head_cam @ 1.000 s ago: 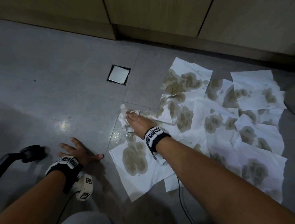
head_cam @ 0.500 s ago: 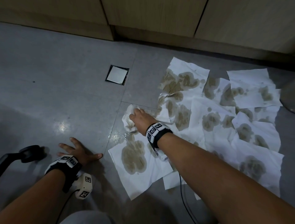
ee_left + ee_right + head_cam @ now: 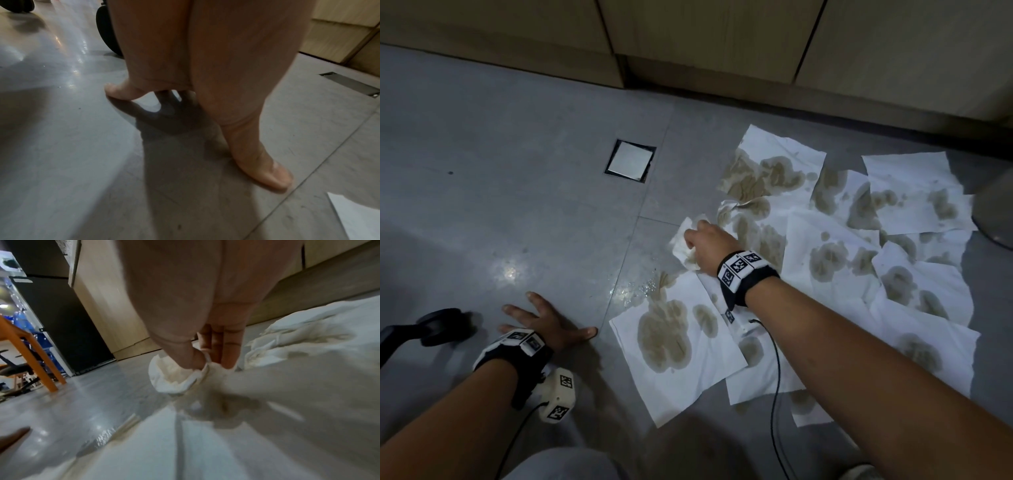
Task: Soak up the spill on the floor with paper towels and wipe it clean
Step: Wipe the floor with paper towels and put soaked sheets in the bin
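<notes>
Several white paper towels (image 3: 835,246), blotched brown with soaked-up liquid, cover the grey floor on the right. My right hand (image 3: 705,245) grips the crumpled left edge of one towel (image 3: 683,245) between thumb and fingers; the right wrist view shows the thumb (image 3: 195,360) pressed into the bunched paper (image 3: 174,378). A wet glistening patch (image 3: 635,291) lies on the tile just below that hand. My left hand (image 3: 544,317) rests flat on the floor at lower left, fingers spread, holding nothing; its thumb (image 3: 265,168) and fingertips touch the tile.
A square floor drain (image 3: 630,165) sits left of the towels. Wooden cabinets (image 3: 722,37) line the far edge. A black chair base (image 3: 431,329) stands at far left, a grey bin (image 3: 996,209) at far right. A cable (image 3: 777,387) trails from my right wrist.
My right hand went from lying flat on the towel to bunching its left edge, and has drawn it slightly up and to the right. The left hand stayed planted.
</notes>
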`<move>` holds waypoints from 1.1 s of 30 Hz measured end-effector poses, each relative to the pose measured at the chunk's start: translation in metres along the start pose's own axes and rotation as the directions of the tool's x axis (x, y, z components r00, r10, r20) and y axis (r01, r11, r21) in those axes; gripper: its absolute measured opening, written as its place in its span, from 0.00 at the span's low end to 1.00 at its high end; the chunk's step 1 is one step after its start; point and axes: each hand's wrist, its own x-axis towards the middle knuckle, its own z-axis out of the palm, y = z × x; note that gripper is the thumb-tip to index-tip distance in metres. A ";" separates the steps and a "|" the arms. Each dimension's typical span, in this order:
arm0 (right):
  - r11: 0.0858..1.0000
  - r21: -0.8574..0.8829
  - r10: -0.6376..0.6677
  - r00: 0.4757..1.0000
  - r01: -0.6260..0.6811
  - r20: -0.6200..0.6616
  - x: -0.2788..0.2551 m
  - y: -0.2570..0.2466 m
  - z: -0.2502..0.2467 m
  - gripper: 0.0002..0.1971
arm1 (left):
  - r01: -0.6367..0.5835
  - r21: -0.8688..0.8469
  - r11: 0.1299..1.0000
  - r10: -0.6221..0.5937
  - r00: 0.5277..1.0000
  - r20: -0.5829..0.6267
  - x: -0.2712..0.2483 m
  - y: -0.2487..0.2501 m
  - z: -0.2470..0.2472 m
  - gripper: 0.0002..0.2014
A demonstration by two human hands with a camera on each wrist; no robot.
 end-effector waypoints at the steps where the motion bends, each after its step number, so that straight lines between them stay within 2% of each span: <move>1: 0.999 -0.040 0.005 1.000 -0.005 0.004 -0.005 0.005 0.002 0.13 | 0.001 0.000 1.000 -0.001 1.000 -0.002 0.000 0.000 0.000 0.80; 5: 0.989 -0.151 0.018 0.998 -0.008 0.064 -0.020 0.017 0.015 0.18 | -0.001 0.016 1.000 0.002 1.000 -0.016 0.003 -0.002 0.002 0.81; 8: 0.992 -0.123 0.024 0.996 -0.013 0.091 -0.026 0.020 0.022 0.21 | -0.004 0.012 1.000 0.005 0.999 -0.036 0.003 -0.003 0.004 0.80; 13: 0.999 -0.048 0.003 0.996 0.001 0.084 -0.024 0.016 0.019 0.17 | -0.015 -0.008 1.000 0.015 0.999 -0.032 0.006 -0.004 0.004 0.80; 16: 0.998 0.064 0.002 1.000 -0.003 0.011 -0.016 0.012 0.010 0.13 | -0.018 -0.009 1.000 0.018 1.000 -0.024 0.007 -0.005 0.005 0.81; 20: 0.979 0.203 0.003 0.986 0.032 -0.170 -0.014 0.010 -0.004 0.08 | -0.027 -0.023 0.999 0.026 0.999 -0.035 0.009 -0.006 0.006 0.81; 22: 0.988 0.152 0.002 0.988 0.021 -0.153 -0.022 0.013 -0.004 0.10 | -0.028 -0.024 0.999 0.027 0.999 -0.039 0.010 -0.006 0.007 0.81; 25: 0.999 -0.048 0.023 0.997 -0.020 0.068 -0.038 0.017 0.010 0.15 | -0.026 -0.028 0.999 0.025 0.999 -0.046 0.008 -0.006 0.007 0.81; 27: 0.990 -0.140 0.038 0.990 -0.019 0.138 -0.047 0.017 0.023 0.20 | -0.030 -0.032 0.999 0.028 0.998 -0.049 0.007 -0.005 0.007 0.81; 30: 0.976 -0.219 0.010 0.996 0.009 0.083 -0.047 0.015 0.034 0.25 | -0.032 -0.024 0.999 0.030 0.998 -0.048 0.006 -0.004 0.006 0.81; 33: 0.959 -0.284 -0.012 0.999 0.022 0.039 -0.040 0.014 0.030 0.20 | -0.029 -0.026 0.999 0.028 0.999 -0.040 0.007 -0.006 0.007 0.81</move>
